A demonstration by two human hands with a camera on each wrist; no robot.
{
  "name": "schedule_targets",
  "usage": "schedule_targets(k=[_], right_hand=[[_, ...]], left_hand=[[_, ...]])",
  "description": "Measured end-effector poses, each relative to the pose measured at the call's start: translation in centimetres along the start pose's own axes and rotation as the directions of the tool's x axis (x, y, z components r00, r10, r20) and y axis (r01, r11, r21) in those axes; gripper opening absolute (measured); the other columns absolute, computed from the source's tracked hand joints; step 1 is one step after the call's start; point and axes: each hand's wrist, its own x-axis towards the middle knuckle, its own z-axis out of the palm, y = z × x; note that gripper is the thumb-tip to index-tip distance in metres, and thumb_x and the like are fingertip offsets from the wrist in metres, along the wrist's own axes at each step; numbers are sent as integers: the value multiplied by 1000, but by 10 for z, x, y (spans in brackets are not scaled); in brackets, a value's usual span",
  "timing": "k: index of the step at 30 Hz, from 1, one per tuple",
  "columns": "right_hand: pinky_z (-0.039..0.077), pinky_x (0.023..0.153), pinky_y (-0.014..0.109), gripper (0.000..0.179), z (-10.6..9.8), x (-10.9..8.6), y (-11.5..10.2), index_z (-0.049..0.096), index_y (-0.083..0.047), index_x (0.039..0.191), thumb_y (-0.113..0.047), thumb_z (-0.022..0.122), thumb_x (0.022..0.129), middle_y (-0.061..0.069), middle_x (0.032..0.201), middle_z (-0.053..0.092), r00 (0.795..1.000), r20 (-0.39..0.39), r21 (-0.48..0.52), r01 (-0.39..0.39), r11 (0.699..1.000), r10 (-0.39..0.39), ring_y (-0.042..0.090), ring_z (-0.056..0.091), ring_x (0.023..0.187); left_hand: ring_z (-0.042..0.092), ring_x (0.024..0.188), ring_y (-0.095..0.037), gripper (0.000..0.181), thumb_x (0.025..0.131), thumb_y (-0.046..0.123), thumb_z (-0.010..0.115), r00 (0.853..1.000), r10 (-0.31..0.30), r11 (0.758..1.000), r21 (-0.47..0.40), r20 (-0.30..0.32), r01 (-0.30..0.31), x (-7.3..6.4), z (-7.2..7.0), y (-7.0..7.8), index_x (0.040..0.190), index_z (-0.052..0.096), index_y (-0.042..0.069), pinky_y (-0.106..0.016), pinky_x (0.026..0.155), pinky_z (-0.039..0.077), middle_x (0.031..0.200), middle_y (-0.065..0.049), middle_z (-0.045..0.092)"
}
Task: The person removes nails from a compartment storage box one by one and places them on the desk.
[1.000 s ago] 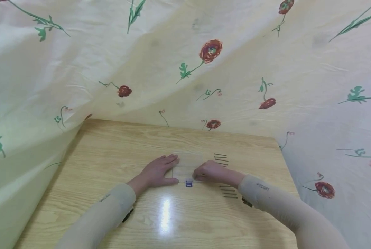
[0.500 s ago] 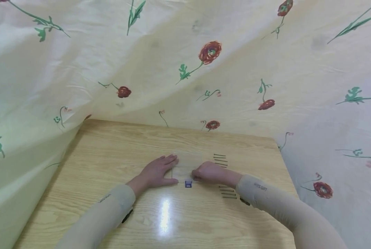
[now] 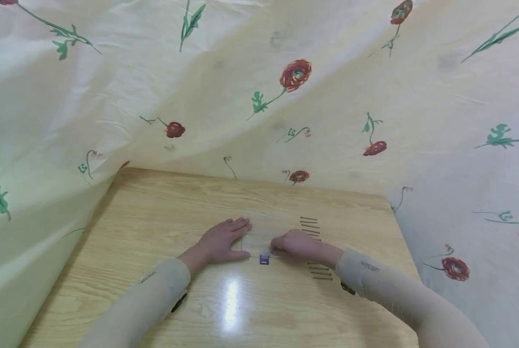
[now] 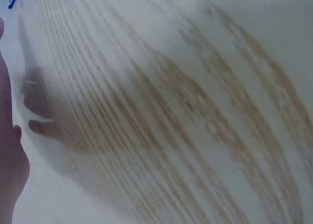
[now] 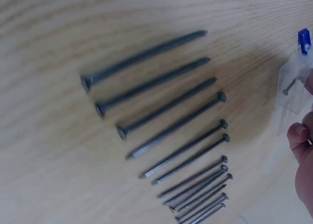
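A flat clear plastic box (image 3: 259,237) with a blue latch (image 3: 264,259) at its front edge lies on the table between my hands. My left hand (image 3: 224,240) rests on the box's left edge with its fingers spread; its side also shows in the left wrist view. At the front right corner, beside the latch, the curled fingers of my right hand (image 3: 295,244) grip the clear plastic. In the right wrist view a small nail (image 5: 289,87) shows at the clear wall, close to these fingers; whether it lies inside or touches them is unclear.
Several dark nails (image 5: 168,99) lie in a row to the right of the box, with my right forearm over the middle of the row. The wood-grain table (image 3: 176,198) is bordered at the back and sides by a flowered cloth (image 3: 224,87).
Both hands stay at the box in nearly the same places. A whitish clear piece now shows more plainly just above the blue latch, next to my right fingertips. The whole view shifts slightly.
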Motion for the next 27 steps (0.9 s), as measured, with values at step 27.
schedule_targets(k=[27], right_hand=[[37,50,16,7,-23,-32,-19,74,-12,109,-14,72,103,-12,72,63,952,-258,99,-143,985,165,-4,38,56]], left_hand=[[27,162,-23,91,100,71,58,999,12,1000,-7,-30,-12,-2,-3,6,167,38,13,-45,134,22,175,-6,29]])
